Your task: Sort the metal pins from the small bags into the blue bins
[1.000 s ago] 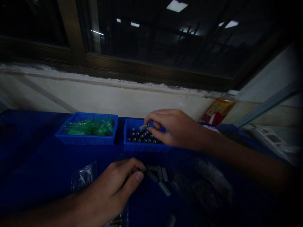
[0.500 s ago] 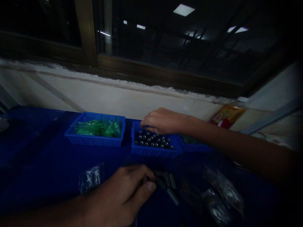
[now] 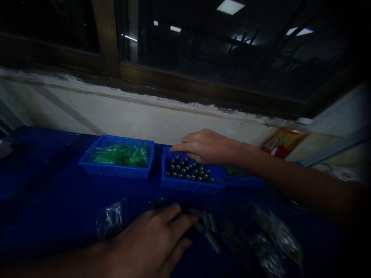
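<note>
My right hand (image 3: 207,146) hovers over the back part of a blue bin (image 3: 191,187), index finger stretched toward its left rim. Nothing shows in its grasp. Several small metal cylinders (image 3: 187,168) with round, hollow-looking tops stand upright in rows inside. Nearer me, my left hand (image 3: 158,237) hangs low over the table with its fingers apart. Its fingertips are close to a few loose grey metal cylinders (image 3: 209,222) lying on the blue surface; whether they touch is too dark to tell.
Left of the cylinder bin stands another blue bin (image 3: 116,170) holding green plastic pieces (image 3: 123,154). A third bin (image 3: 243,181) is partly behind my right forearm. Clear plastic bags (image 3: 111,218) lie at left, and more bags (image 3: 278,235) at right. A wall and window (image 3: 203,58) rise behind.
The right hand's fingers have gone from curled down into the bin to stretched out and slightly higher. My left hand's pinch has opened, its fingers reaching right toward the loose cylinders.
</note>
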### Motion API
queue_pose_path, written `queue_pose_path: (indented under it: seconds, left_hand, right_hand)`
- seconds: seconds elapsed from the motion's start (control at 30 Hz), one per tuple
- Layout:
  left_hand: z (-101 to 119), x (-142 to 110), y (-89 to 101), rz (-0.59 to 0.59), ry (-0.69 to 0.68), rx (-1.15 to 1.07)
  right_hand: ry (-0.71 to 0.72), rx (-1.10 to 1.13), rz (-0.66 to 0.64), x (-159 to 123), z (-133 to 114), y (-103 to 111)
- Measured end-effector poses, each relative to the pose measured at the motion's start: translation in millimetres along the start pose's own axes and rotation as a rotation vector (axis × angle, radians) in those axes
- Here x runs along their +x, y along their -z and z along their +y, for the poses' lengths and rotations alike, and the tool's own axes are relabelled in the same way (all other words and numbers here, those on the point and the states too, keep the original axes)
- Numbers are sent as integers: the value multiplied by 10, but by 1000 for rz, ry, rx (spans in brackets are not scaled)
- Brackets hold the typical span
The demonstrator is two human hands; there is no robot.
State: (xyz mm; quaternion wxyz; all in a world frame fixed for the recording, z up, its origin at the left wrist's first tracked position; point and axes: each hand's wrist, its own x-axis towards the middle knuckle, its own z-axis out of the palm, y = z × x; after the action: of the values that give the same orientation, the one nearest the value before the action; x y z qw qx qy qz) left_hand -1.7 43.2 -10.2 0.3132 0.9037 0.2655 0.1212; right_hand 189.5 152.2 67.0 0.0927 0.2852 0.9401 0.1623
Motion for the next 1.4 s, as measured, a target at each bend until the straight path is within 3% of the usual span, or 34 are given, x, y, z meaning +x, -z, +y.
queue_pose_path:
  seconds: [0.13, 0.33, 0.43, 0.53, 0.77, 1.03, 1.23, 1.4]
  left_hand:
    - [-1, 17, -50, -5, -9, 146]
    - [-40, 37, -130, 107, -5, 153]
    - [-64, 32, -159, 108, -24, 159]
    - [-85, 14, -163, 114, -24, 140]
    - [-123, -19, -149, 140, -84, 31]
    - [-76, -8, -86, 118, -134, -105]
    - [-66, -41, -73, 184, -27, -237]
    - [-77, -17, -99, 249, -56, -257]
  right_hand:
    - [-106, 81, 173, -325, -150, 30]
    - [-338, 269, 544, -856, -933, -260]
    - [-342, 330, 609, -947, -1269, -367]
    - [-341, 342, 633, -944, -1428, -352]
    - [-335, 303, 522, -877, -1567, -307]
    - [-362, 359, 559, -820, -1579, -302]
    - [-513, 564, 604, -782, -1516, -362]
    - [-540, 686, 588, -750, -1505, -373]
